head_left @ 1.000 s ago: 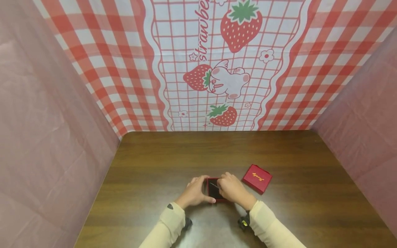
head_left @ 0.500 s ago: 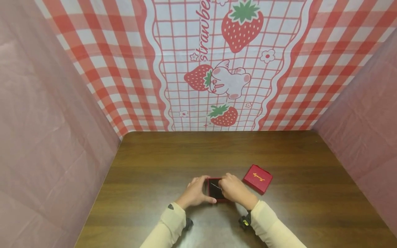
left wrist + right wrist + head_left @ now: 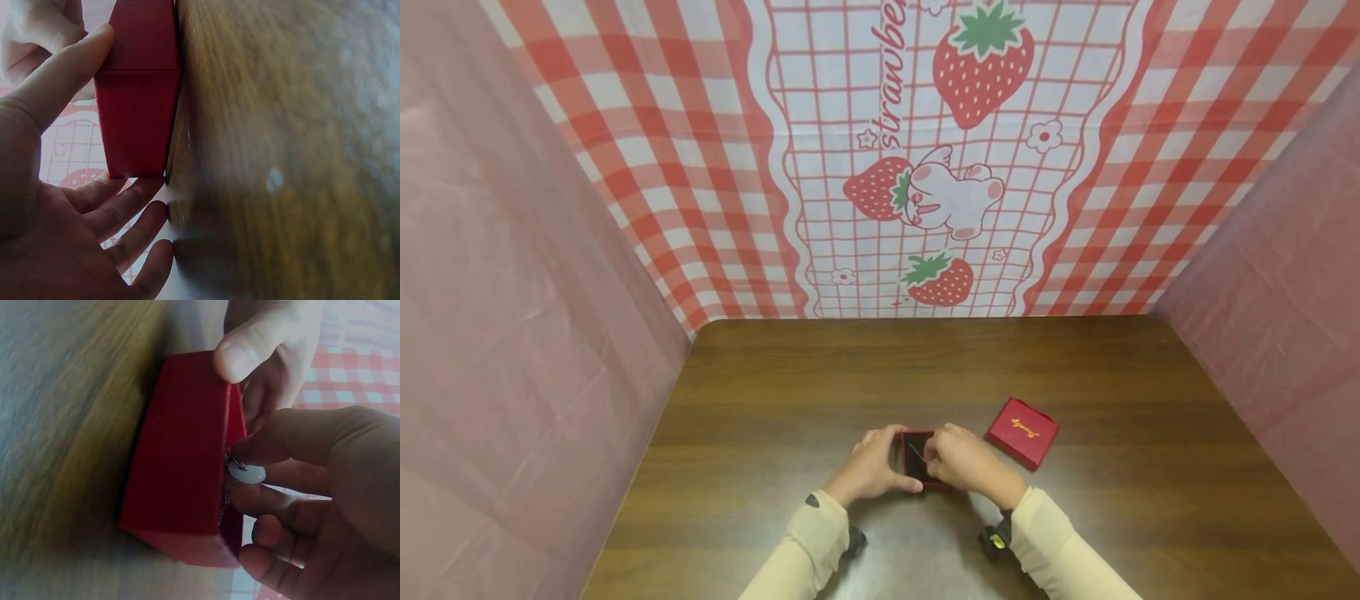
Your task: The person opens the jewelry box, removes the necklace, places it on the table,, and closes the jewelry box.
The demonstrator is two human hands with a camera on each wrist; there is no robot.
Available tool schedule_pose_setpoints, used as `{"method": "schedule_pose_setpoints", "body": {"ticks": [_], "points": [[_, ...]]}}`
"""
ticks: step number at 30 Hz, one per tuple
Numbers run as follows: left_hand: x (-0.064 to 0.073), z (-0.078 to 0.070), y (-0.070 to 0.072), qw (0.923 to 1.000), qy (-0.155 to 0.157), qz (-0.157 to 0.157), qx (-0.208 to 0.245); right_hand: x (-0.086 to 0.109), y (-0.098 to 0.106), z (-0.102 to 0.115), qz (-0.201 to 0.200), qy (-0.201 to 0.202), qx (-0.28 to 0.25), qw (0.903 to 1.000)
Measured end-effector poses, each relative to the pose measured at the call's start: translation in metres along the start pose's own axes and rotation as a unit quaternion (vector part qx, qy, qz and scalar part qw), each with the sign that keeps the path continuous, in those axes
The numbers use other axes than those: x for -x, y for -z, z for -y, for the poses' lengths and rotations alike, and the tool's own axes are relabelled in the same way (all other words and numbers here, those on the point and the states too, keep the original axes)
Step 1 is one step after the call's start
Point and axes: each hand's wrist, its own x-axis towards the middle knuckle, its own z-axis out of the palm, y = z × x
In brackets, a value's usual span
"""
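Note:
A red jewelry box base [image 3: 904, 454] with a black inside stands on the table in front of me. My left hand [image 3: 874, 468] steadies it by the left side. In the left wrist view its thumb [image 3: 75, 65] lies on one wall, and fingertips touch the adjoining end. Over the box's right part, my right hand [image 3: 964, 458] pinches a fine silver necklace. In the right wrist view the necklace's chain [image 3: 226, 503] and white pendant [image 3: 249, 473] show at the rim between thumb and fingers. How much of the chain lies inside is hidden.
A red box lid [image 3: 1022, 433] with gold lettering lies to the right, beyond my right hand. The brown wooden table [image 3: 820, 375] ends at a checked strawberry cloth [image 3: 730, 250] behind. Pink cloth walls [image 3: 535, 333] stand at both sides.
My right fingers have shifted slightly within the box, and the visible piece of chain has changed its slant. My left hand, the box and the lid stay in place.

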Motion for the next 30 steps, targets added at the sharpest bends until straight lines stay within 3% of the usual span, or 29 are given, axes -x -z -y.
{"method": "schedule_pose_setpoints", "body": {"ticks": [8, 16, 30], "points": [[0.000, 0.000, 0.000, 1.0000, -0.001, -0.001, -0.003, 0.001, 0.004, 0.002, 0.003, 0.033, -0.016, 0.9993], [0.000, 0.001, 0.000, 1.0000, 0.001, 0.003, -0.004, 0.001, 0.008, 0.004, 0.024, 0.012, -0.060, 0.9979], [-0.001, 0.002, 0.000, 1.0000, -0.002, 0.003, -0.002, 0.006, 0.022, 0.013, -0.005, 0.031, -0.060, 0.9977]]}}
